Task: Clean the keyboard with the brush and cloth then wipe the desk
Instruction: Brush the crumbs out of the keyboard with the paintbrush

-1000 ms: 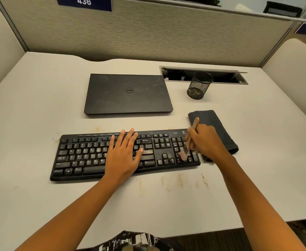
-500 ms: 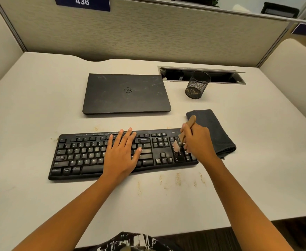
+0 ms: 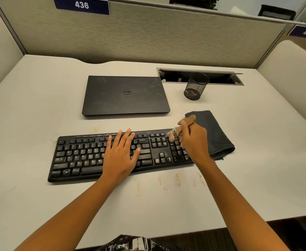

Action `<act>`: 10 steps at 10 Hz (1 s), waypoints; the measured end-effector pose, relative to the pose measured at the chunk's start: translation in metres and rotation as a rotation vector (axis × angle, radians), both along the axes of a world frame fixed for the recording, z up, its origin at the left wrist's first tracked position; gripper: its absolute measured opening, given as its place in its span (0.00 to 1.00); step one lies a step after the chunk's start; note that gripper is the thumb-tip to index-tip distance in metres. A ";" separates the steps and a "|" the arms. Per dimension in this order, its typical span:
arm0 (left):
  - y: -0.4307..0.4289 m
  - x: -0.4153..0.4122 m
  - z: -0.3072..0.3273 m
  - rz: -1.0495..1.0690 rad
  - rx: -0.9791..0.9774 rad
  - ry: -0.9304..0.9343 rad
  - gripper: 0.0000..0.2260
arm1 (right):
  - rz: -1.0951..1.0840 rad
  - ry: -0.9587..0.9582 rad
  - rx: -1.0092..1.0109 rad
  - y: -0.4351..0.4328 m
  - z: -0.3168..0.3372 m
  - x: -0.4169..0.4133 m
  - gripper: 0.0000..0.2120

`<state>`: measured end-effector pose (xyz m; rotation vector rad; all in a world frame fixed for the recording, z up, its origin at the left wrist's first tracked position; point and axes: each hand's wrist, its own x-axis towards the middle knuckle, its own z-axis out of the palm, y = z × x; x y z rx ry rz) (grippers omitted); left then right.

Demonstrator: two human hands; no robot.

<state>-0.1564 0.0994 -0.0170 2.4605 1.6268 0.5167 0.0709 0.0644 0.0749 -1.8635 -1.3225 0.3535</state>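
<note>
Black keyboard (image 3: 79, 157) under your flat left hand (image 3: 120, 156), fingers straight; your right hand (image 3: 193, 142) grips wooden brush (image 3: 189, 120) at numpad

Black keyboard (image 3: 97, 156), dark grey cloth (image 3: 215, 134), tan-handled brush (image 3: 189, 120), black mesh cup (image 3: 195, 86), off-white table (image 3: 39, 109) with tan specks.

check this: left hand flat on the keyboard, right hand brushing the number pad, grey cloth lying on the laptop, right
No. The head view shows the cloth on the desk by the right end of the keyboard, not on the laptop. The left hand and the right hand with the brush are as you say.
</note>
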 end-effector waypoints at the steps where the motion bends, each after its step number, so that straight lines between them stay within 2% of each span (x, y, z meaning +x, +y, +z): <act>1: 0.000 0.000 0.000 0.001 0.005 0.003 0.31 | 0.070 0.018 0.024 -0.002 -0.001 -0.009 0.18; 2: 0.001 0.000 0.000 -0.003 0.000 0.004 0.31 | 0.087 0.017 0.060 0.008 -0.007 -0.023 0.16; 3: 0.000 0.000 0.001 -0.004 -0.003 0.006 0.31 | 0.026 0.075 0.104 0.014 -0.010 -0.027 0.14; 4: -0.001 0.000 0.001 0.000 -0.005 0.001 0.32 | -0.025 0.055 0.148 0.013 -0.012 -0.020 0.14; 7: 0.000 0.000 0.000 0.003 -0.002 0.003 0.31 | -0.197 -0.159 0.022 0.005 0.005 0.025 0.18; 9: 0.000 0.000 0.000 -0.002 -0.007 0.007 0.31 | -0.039 -0.184 -0.098 0.014 0.007 0.032 0.19; 10: 0.000 0.000 0.001 0.000 -0.007 0.004 0.31 | 0.036 -0.292 -0.200 0.010 0.013 0.034 0.21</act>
